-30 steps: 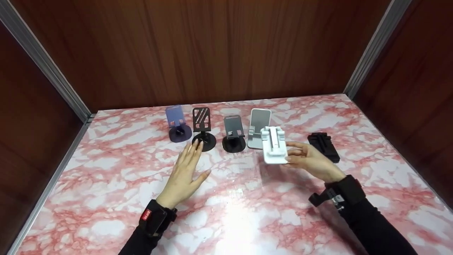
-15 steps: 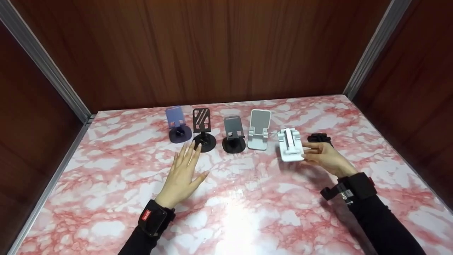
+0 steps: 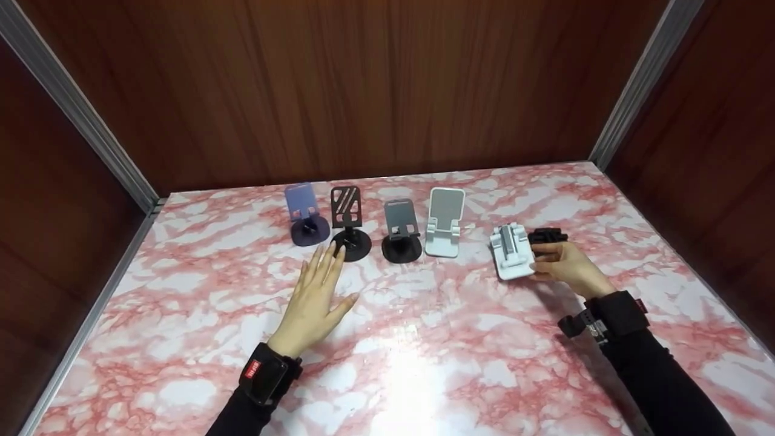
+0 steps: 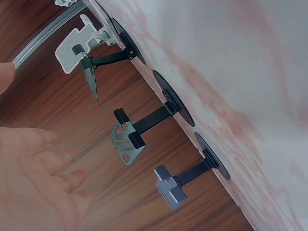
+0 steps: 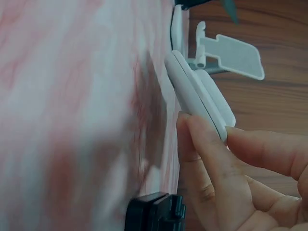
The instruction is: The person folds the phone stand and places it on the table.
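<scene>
My right hand (image 3: 572,267) pinches the right edge of a folded white phone stand (image 3: 513,254), low over the table at the right. In the right wrist view, thumb and fingers grip the lower end of this white stand (image 5: 197,91), which is tilted, with its shadow on the tabletop. A folded black phone stand (image 3: 547,235) lies just beyond the right hand, partly covered by it. My left hand (image 3: 312,309) is spread palm down, fingers straight, holding nothing. Its fingertips overlap the round base of a black slotted phone stand (image 3: 346,209) in the head view.
Along the back stand a purple phone stand (image 3: 301,203), a dark grey one (image 3: 400,218) and an unfolded white one (image 3: 446,206). The pink-and-white marbled table (image 3: 200,339) is bounded by brown wood-grain panels (image 3: 387,91) at the back and sides.
My right hand has carried the folded white phone stand to the right and lower, away from the unfolded white one, beside the folded black one. The left hand has barely moved.
</scene>
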A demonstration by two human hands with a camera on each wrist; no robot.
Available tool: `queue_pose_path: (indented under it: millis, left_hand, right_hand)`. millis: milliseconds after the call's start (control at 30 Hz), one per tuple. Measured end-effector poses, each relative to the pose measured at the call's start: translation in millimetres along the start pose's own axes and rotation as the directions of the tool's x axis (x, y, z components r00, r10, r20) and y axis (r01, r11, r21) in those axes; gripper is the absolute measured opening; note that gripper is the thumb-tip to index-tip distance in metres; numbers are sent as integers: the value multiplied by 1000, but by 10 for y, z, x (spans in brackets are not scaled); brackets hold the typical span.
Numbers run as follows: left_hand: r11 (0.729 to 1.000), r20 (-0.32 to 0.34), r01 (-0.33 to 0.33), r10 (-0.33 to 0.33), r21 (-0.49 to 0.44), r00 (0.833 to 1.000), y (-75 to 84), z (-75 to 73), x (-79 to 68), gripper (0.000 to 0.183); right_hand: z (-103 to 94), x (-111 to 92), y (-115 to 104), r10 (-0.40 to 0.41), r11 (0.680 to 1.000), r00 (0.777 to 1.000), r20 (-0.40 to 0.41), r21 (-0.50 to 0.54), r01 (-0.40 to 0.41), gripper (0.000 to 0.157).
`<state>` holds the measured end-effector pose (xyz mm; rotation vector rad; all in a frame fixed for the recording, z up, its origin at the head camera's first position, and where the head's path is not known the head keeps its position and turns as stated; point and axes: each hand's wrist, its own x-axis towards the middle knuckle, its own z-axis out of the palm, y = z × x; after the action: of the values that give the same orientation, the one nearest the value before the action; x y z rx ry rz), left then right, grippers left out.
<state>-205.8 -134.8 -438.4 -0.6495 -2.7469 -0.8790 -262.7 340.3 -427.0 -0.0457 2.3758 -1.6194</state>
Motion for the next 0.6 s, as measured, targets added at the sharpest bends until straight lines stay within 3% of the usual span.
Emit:
queue_pose_path:
  millis: [367, 600]
  left_hand:
    - [999, -21, -25, 24, -21, 999, -12, 18, -2, 79]
    - [999, -23, -29, 29, -27, 999, -10, 17, 1, 79]
  right_hand:
    - [-10, 33, 37, 22, 994, 999, -36, -106, -26, 63]
    - [16, 27, 39, -8, 981, 998, -67, -196, -6, 56]
